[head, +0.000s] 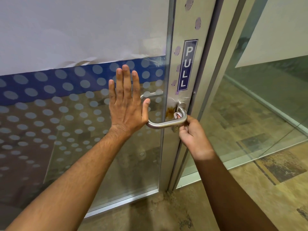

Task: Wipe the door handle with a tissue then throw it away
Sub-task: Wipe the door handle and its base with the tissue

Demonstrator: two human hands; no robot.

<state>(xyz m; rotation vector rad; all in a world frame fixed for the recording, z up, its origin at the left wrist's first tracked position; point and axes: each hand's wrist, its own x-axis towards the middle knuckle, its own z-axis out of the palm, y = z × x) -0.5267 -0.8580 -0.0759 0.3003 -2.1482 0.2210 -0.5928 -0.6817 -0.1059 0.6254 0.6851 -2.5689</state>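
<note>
- Left hand (126,104) flat against the glass door (83,130), fingers spread and pointing up, palm to the glass, holding nothing.
- Left thumb out to the side, tip close to the free end of the handle; contact with the handle unclear.
- Right hand (191,134) closed around the bend of the door handle (166,125), fingers wrapped from below and behind.
- Tissue (177,115) pinched in the right hand; only a small pale bit visible, peeking out inside the handle's curve, pressed on the metal.
- Handle: brushed steel lever, curved, mounted on the metal door frame (183,22), free end reaching left across the glass.
- Brown rust-like stain (170,111) on the frame just left of the handle mount.
- Blue "PULL" sign (188,65) upright on the frame, above the handle.
- Faint purple oval smudges (198,23) up the frame, beside and above the sign.
- Glass covered with a frosted dot pattern (50,114) and a blue band (50,82); white sheet (75,30) over the upper part, lower edge crumpled.
- Second handle faintly visible through the glass behind the left hand.
- Fixed glass panel (258,97) right of the frame; tan patterned floor (250,197) below.
- Both forearms bare, reaching in from the bottom edge.
</note>
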